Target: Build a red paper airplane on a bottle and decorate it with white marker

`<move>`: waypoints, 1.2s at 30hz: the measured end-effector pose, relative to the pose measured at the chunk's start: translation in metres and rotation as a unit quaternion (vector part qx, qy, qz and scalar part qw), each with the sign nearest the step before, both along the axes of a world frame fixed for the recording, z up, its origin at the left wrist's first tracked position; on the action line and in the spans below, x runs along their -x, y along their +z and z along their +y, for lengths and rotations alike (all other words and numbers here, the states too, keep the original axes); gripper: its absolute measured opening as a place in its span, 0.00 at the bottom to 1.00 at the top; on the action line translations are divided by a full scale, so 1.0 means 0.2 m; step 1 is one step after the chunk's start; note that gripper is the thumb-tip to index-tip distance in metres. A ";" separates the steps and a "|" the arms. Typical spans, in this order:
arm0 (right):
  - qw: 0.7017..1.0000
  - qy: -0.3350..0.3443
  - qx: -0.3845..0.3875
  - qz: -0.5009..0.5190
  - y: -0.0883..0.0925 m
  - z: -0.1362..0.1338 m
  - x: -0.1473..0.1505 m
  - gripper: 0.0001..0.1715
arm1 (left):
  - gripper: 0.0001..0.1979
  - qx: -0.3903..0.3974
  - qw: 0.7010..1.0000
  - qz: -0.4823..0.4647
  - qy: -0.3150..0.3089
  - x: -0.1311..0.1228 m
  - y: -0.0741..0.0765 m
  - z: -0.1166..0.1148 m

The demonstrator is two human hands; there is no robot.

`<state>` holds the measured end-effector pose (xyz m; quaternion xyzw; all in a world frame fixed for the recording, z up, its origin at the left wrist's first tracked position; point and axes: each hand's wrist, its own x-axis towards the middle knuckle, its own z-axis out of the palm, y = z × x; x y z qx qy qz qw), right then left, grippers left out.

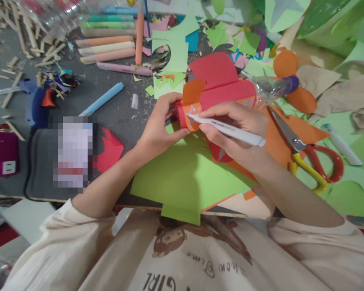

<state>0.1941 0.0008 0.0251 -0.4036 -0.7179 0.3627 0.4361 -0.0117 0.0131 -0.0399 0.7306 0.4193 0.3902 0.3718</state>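
Note:
A plastic bottle wrapped in red paper [223, 93] lies across the middle of the table. Clear plastic and a purple cap [292, 84] show at its right end. My left hand [159, 123] grips its left end, with fingers curling behind it. In my right hand [241, 127] is a white marker [230, 130], held like a pen. The marker's tip touches an orange paper piece [186, 109] on the wrapped bottle, where a pale star outline [195, 109] shows. Beneath my hands lies a green paper sheet [170, 169].
Scissors [297, 141] with red and yellow handles lie open at right on orange paper. Several markers [107, 42] line the back. A blue glue gun [36, 103], wood sticks [27, 30] and a blue marker [104, 98] are at left. Green paper scraps [348, 137] cover the right side.

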 end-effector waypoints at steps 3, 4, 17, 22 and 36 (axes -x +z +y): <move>1.000 -0.009 0.001 0.000 -0.01 0.00 0.00 0.01 | 0.30 0.001 1.000 0.001 0.003 0.00 0.00 0.00; 1.000 -0.011 0.002 0.004 -0.01 -0.01 0.00 0.01 | 0.31 0.001 1.000 0.002 0.003 0.00 0.00 0.00; 1.000 -0.009 -0.001 -0.011 0.00 -0.01 0.00 0.02 | 0.31 -0.006 1.000 -0.001 0.001 0.00 -0.01 0.00; 1.000 -0.014 -0.010 -0.012 0.00 -0.01 0.00 0.02 | 0.31 0.004 1.000 -0.010 -0.005 0.01 -0.01 0.00; 1.000 -0.007 -0.012 -0.009 -0.02 -0.01 -0.01 0.03 | 0.32 -0.010 1.000 -0.011 -0.008 0.00 -0.03 0.01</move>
